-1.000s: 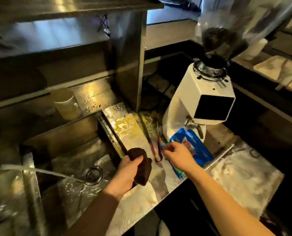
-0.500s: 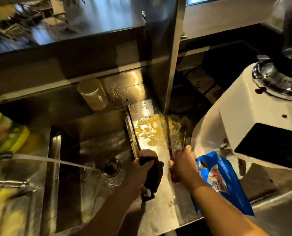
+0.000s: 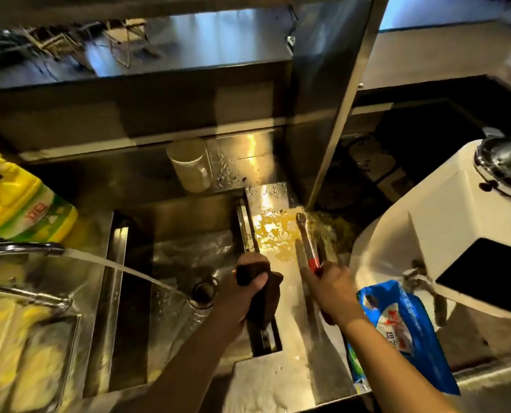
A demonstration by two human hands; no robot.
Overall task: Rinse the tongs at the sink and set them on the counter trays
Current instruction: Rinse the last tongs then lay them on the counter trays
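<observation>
My right hand (image 3: 333, 289) grips the metal tongs (image 3: 307, 239) by their red handle, lifting them above the steel counter (image 3: 281, 368) right of the sink; the tips point away from me. My left hand (image 3: 242, 296) holds a dark brown cloth (image 3: 261, 290) over the sink's right edge. The faucet (image 3: 24, 250) at the left pours a stream of water into the steel sink (image 3: 185, 254) toward the drain (image 3: 203, 293).
A yellow detergent bottle (image 3: 18, 210) stands at the sink's left. A beige cup (image 3: 190, 165) sits behind the sink. A white coffee grinder (image 3: 457, 234) and a blue pouch (image 3: 403, 332) crowd the counter at right. A steel post (image 3: 334, 120) rises behind the tongs.
My right hand has closed round the tongs' red handle and raised them off the counter. The left hand keeps the cloth by the sink edge. The view has swung left toward the sink.
</observation>
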